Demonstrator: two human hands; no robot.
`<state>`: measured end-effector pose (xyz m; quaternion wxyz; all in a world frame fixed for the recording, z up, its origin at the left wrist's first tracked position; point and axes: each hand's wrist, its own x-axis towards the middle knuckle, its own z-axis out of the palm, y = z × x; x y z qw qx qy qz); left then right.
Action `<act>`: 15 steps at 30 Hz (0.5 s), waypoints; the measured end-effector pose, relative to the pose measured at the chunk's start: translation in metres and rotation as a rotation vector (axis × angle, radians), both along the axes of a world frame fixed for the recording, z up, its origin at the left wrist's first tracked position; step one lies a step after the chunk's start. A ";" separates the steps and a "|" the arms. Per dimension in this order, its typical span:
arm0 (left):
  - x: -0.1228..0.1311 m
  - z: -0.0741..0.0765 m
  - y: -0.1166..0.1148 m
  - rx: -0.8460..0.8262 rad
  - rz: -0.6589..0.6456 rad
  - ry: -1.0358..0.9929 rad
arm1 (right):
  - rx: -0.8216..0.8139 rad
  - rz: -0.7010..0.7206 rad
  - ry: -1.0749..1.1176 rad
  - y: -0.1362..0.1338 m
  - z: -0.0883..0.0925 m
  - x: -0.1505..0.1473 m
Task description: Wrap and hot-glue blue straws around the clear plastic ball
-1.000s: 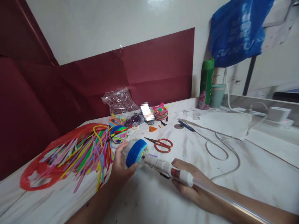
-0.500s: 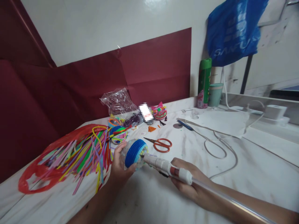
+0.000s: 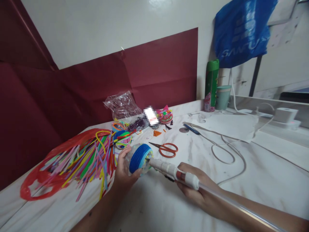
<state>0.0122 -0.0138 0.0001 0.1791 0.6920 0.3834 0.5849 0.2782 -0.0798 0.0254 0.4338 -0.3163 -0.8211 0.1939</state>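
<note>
My left hand [image 3: 124, 170] is closed round a clear plastic piece wrapped with blue pipe cleaner [image 3: 138, 158], held just above the marble table [image 3: 241, 190]. My right hand [image 3: 196, 190] grips a white glue gun [image 3: 172, 171] with a clear glue stick trailing back over my forearm. The gun's nozzle touches the blue-wrapped face. A heap of coloured pipe cleaners [image 3: 84, 159] lies on a red plastic bag [image 3: 36, 183] to the left.
Red-handled scissors [image 3: 166, 149] lie just beyond the hands. Small craft pieces [image 3: 123, 138], a clear bag [image 3: 122, 104] and a pink cat-shaped piece [image 3: 165, 115] sit further back. A grey cable [image 3: 228, 154] loops at right. A green spray can [image 3: 211, 85] and cup [image 3: 222, 97] stand by the wall.
The glue gun's nozzle has crept up and left along the blue-wrapped piece. Both hands otherwise stay in place.
</note>
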 end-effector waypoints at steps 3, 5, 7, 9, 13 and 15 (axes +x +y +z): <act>0.000 0.000 0.000 -0.005 0.012 -0.023 | -0.022 -0.020 0.012 0.000 -0.002 0.000; -0.001 0.000 0.000 -0.012 0.017 -0.023 | -0.023 -0.013 0.005 0.001 -0.002 0.000; -0.001 0.000 0.000 -0.010 0.020 -0.010 | -0.020 -0.004 -0.003 0.001 -0.002 0.000; -0.002 0.000 -0.001 -0.005 0.016 -0.001 | -0.022 -0.013 -0.004 0.002 -0.002 0.000; -0.002 0.000 -0.001 -0.009 0.011 0.008 | -0.026 -0.047 0.006 0.002 -0.002 0.000; -0.001 0.001 -0.001 -0.021 0.018 0.008 | -0.016 -0.011 0.000 0.002 -0.002 0.000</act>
